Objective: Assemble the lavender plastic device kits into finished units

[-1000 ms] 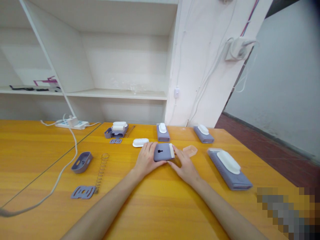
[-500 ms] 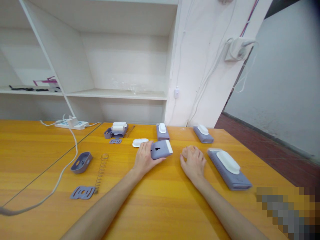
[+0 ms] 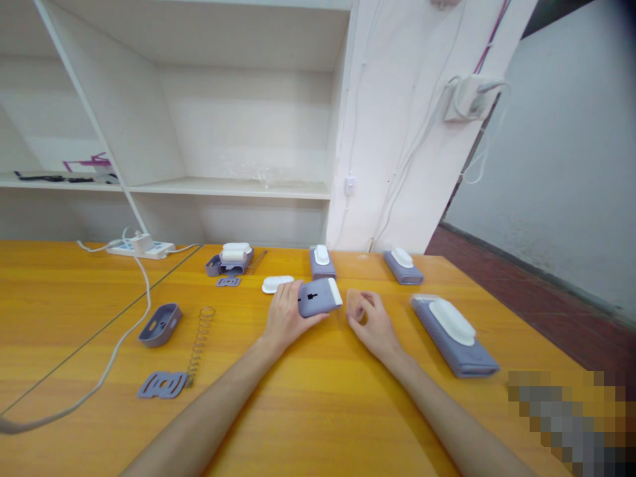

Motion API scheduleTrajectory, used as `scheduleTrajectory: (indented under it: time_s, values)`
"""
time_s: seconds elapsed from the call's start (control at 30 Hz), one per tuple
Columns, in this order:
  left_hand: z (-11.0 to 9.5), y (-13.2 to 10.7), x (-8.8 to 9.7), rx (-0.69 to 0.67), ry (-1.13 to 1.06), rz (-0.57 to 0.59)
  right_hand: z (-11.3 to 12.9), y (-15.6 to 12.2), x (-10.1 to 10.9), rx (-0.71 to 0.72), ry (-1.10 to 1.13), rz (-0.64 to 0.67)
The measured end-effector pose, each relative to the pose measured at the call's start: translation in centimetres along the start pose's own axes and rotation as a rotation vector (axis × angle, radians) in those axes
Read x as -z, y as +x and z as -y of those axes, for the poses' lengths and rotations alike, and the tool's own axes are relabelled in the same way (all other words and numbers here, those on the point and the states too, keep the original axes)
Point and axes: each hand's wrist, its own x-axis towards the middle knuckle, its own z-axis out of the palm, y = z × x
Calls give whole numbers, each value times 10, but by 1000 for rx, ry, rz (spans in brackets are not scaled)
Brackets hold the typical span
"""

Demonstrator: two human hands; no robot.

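My left hand (image 3: 285,317) grips a small grey-purple case (image 3: 318,297) with a white end, raised a little off the orange table (image 3: 308,397). My right hand (image 3: 371,320) is just right of the case, fingers curled round a small clear plastic piece (image 3: 354,305) that is mostly hidden by them. The two hands are a short gap apart. A white cap (image 3: 276,283) lies just beyond my left hand.
A larger grey unit with a white top (image 3: 454,328) lies to the right. Similar smaller units (image 3: 403,265) (image 3: 322,261) (image 3: 232,258) line the back. To the left lie a grey tray (image 3: 159,324), a spring (image 3: 199,342), a flat slotted plate (image 3: 163,384), a power strip (image 3: 142,248) and its cable.
My right hand left the case, reached right to the clear piece on the table, closed on it and came back toward the case. My left hand lifted the case slightly.
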Motion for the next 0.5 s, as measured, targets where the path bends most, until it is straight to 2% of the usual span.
scheduleTrajectory:
  time_s: [0.17, 0.27, 0.33, 0.5]
  values:
    - [2, 1, -1, 29, 7, -38, 13, -3, 8, 171, 201, 124]
    - [3, 0, -2, 44, 13, -42, 16, -3, 10, 184, 305, 77]
    - [3, 0, -3, 36, 2, -24, 15, -2, 8, 108, 406, 10]
    - [-2, 0, 0, -81, -69, 99, 11, 3, -1, -208, 788, -65]
